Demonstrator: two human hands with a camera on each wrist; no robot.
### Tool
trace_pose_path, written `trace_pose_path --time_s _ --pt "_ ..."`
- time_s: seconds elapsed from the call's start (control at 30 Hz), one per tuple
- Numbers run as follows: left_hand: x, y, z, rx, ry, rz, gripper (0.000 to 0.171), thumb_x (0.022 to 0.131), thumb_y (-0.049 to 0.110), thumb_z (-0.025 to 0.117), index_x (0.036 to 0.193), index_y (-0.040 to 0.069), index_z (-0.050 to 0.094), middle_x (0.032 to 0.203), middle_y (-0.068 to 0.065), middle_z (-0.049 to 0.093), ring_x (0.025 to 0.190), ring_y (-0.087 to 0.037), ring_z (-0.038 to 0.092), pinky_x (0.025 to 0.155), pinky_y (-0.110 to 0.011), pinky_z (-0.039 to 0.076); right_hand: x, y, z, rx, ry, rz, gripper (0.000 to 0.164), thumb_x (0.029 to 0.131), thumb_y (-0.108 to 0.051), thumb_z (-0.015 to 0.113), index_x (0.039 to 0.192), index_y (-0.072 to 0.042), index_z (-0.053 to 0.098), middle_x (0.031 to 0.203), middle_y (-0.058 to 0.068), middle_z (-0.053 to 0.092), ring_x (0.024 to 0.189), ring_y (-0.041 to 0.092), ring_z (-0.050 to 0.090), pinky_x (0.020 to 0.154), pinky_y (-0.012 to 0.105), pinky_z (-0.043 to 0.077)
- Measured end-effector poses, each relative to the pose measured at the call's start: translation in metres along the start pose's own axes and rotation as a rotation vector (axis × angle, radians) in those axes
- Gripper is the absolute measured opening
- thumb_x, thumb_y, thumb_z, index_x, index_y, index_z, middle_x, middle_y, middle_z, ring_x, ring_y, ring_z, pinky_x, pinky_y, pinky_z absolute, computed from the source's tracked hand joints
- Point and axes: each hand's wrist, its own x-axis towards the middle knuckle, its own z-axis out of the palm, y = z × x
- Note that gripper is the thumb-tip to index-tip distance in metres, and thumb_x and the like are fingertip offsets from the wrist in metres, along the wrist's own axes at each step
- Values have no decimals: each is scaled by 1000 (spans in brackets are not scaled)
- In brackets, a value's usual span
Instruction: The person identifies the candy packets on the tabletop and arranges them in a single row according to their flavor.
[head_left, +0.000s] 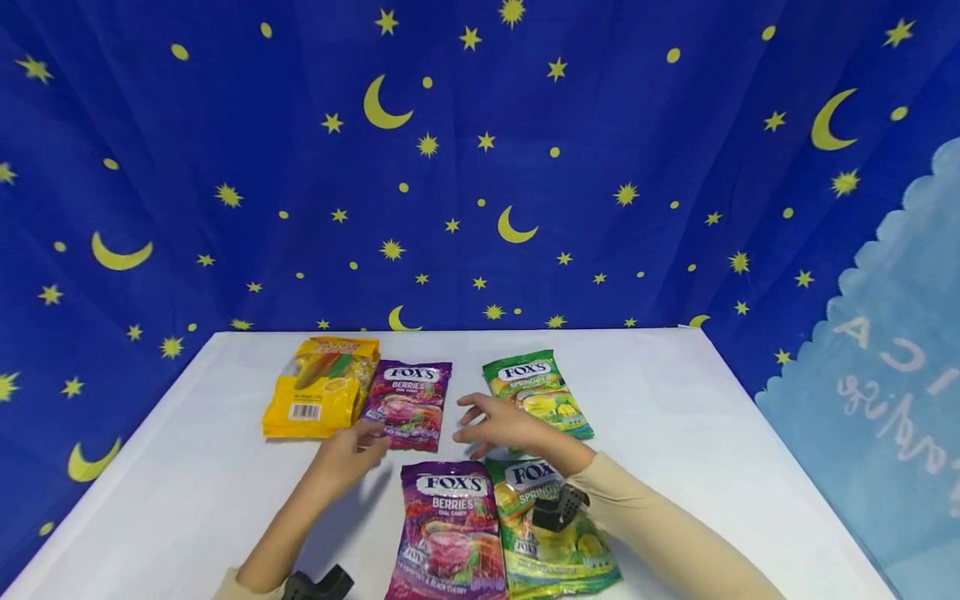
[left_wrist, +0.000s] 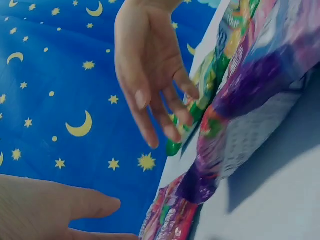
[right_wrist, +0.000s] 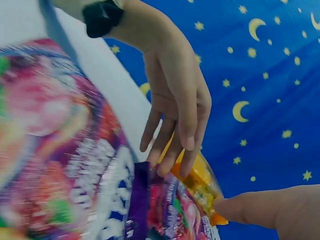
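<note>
Yellow bag [head_left: 318, 387]: at counter's [head_left: 660, 392] back left corner | left hand [head_left: 347, 458]: grip wide, near rear purple bag [head_left: 408, 404] | front purple bag [head_left: 450, 533]: toward counter's front | right hand [head_left: 504, 425]: grip wide, near rear green bag [head_left: 545, 396] | front green bag [head_left: 562, 552]: beside front purple

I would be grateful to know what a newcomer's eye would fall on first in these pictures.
Probably the deep blue backdrop, its yellow moons and stars filling the upper part of the head view. Next come the bright bags on the white table: two purple Fox's bags, two green Fox's bags and, toward the far left, yellow packaging. The left hand and right hand, holding nothing, stretch in among them.
</note>
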Motion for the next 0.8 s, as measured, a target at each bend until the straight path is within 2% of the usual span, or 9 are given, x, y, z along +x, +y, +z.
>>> trace_pose_path --time_s 0.13,0.23,0.3,0.47,0.67,0.8 --pt "-14 4 8 -88 -90 -46 38 94 17 61 123 -8 58 91 -8 69 79 -23 66 63 -34 56 -29 7 -3 -40 -52 9 60 93 -13 64 142 6 34 114 17 51 92 35 64 71 40 57" --pt "-23 6 17 -133 -197 -62 45 93 18 64 125 -13 54 87 -8 67 73 -21 66 59 -33 56 -47 11 -4 -72 -60 18 57 94 -15 64 141 6 37 113 14 53 88 30 65 70 39 57" --pt "-27 5 23 -137 -241 -68 52 92 20 65 128 -15 50 84 -7 66 68 -20 65 59 -34 56 -57 12 -5 -77 -70 11 56 94 -15 63 140 6 38 112 13 54 88 28 65 71 38 57" --pt "-34 4 33 -116 -232 -84 66 92 25 65 137 -16 38 78 -3 63 62 -18 62 68 -36 54 -78 16 -7 2 -155 30 54 96 -12 59 140 10 36 108 11 59 89 30 66 72 38 57" --pt "-40 0 36 -178 -264 -114 75 94 24 62 141 -19 23 79 -4 64 60 -21 62 60 -34 54 -96 14 -4 -61 -174 19 55 96 -13 58 140 13 37 103 8 64 92 22 65 78 31 55" --pt "-44 -2 36 -227 -312 -98 80 95 27 62 142 -21 17 78 -4 64 60 -21 63 60 -34 55 -105 16 -3 59 -207 33 53 96 -10 57 138 15 38 106 15 65 95 28 65 83 36 55"
